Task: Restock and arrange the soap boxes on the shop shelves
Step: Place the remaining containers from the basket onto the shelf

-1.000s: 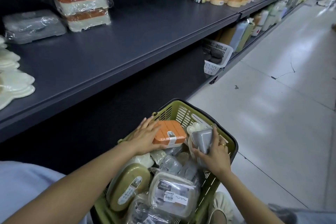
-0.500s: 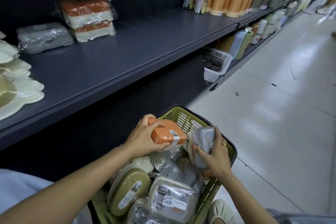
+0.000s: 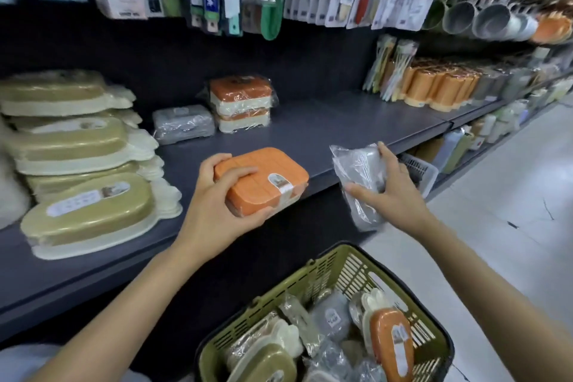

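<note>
Left hand (image 3: 214,211) grips orange soap box (image 3: 262,180); right hand (image 3: 393,195) apparently grey one (image 3: 361,183).

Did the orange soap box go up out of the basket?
Yes. The orange soap box, gripped by the left hand, has risen from the green basket to the front edge of the dark shelf.

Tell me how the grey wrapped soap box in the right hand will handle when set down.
The grey soap box looks rigid but probably light. Its loose, crinkly film likely makes it slippery in the right hand.
</note>
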